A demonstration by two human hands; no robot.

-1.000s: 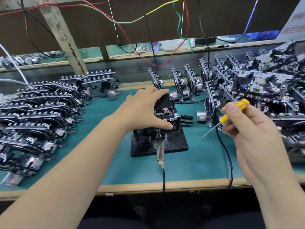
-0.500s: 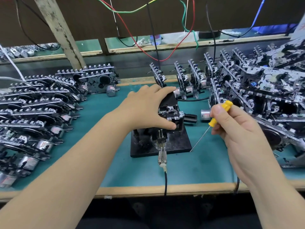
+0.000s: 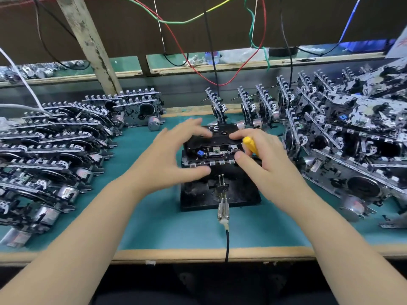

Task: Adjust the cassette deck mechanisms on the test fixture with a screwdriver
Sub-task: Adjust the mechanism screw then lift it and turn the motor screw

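Observation:
A cassette deck mechanism (image 3: 214, 148) sits on the black test fixture (image 3: 198, 197) in the middle of the green mat. My left hand (image 3: 174, 159) grips its left end, fingers over the top and thumb at the front edge. My right hand (image 3: 262, 159) grips the right end the same way, with the yellow-handled screwdriver (image 3: 250, 145) tucked in its curled fingers. The screwdriver's shaft is hidden behind the hand.
Rows of cassette mechanisms (image 3: 50, 150) lie on the left and a tall heap (image 3: 343, 137) on the right. More mechanisms stand upright behind the fixture (image 3: 257, 106). A clip with a black cable (image 3: 223, 208) runs from the fixture over the bench's front edge. Coloured wires (image 3: 220, 80) hang above.
My right hand moved left from the open mat to the mechanism's right end, carrying the screwdriver. My left hand shifted from covering the mechanism to its left end.

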